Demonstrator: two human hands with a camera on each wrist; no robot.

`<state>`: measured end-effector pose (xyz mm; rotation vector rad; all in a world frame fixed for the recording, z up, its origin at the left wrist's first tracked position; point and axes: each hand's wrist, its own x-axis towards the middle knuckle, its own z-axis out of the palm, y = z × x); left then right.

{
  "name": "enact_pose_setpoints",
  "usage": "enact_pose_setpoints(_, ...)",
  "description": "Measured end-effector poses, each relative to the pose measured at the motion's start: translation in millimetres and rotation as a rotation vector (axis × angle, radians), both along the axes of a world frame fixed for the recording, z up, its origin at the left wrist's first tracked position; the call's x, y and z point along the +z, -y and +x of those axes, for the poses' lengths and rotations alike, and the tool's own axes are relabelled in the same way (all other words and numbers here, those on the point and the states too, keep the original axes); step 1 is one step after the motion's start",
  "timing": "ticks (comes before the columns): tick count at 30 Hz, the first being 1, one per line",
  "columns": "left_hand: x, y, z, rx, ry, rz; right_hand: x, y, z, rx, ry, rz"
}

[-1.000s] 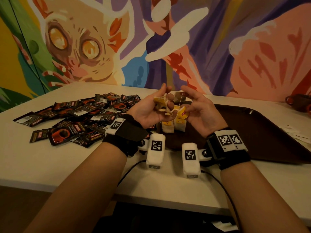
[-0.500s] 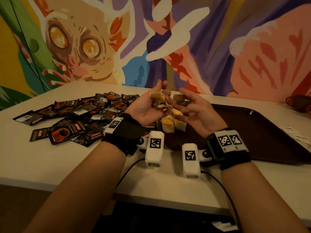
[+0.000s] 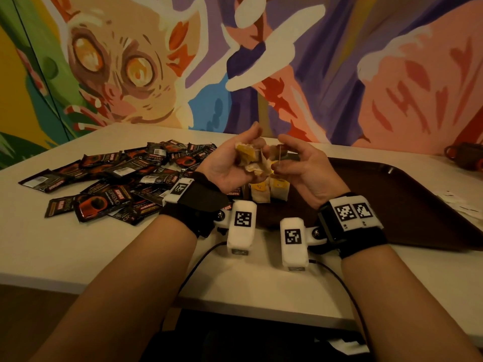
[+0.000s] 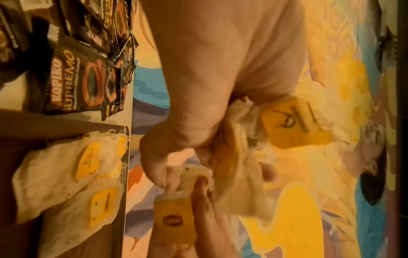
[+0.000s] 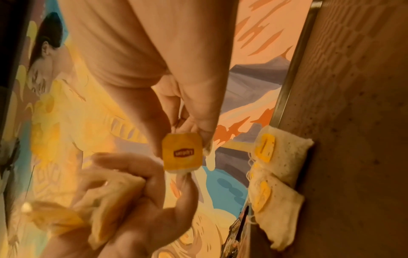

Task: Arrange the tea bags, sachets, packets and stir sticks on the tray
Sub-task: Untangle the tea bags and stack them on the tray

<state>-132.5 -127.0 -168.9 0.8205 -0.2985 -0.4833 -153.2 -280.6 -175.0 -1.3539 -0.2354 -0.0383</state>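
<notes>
Both hands raised, meeting: left hand (image 3: 224,165) clutching tea bag bunch (image 3: 248,156); right hand (image 3: 304,169) pinching yellow tag (image 5: 182,151); two tea bags (image 3: 269,192) on tray (image 3: 407,205) below

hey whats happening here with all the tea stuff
A person is sorting tea bags over a brown tray. The left hand grips a small bunch of tea bags, while the right hand pinches the yellow tag of one bag, apparently pulling it free. Two tea bags already lie side by side at the tray's near left corner. A heap of dark coffee sachets waits on the white table, left of the tray.
</notes>
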Motion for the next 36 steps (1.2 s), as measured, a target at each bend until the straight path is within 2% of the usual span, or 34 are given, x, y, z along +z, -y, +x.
enact_pose_setpoints(7, -2.3, -10.9, 9.8, 0.121, -0.059, -0.045, 2.4, 9.0, 2.2, -0.095, 0.011, 0.038)
enact_pose_setpoints(12, -3.5, -11.9, 12.4, 0.107, -0.103, -0.070, 2.1, 12.0, 3.1, -0.113, 0.017, 0.086)
enact_pose_setpoints(21, 0.0, -20.0, 9.7, 0.110, -0.147, -0.100, 4.4, 22.1, 10.4, -0.276, 0.018, 0.196)
enact_pose_setpoints(24, 1.8, -20.4, 8.1, 0.138, -0.153, -0.108, 4.4, 25.4, 11.2, -0.253, 0.011, 0.223)
enact_pose_setpoints(30, 4.1, -13.7, 3.7, 0.214, -0.073, 0.080, 5.9, 19.5, 5.6, -0.176, 0.024, 0.222)
enact_pose_setpoints(36, 1.2, -8.9, 2.3, 0.163, 0.004, 0.224, 4.9, 13.8, 2.4, -0.054, 0.068, 0.224)
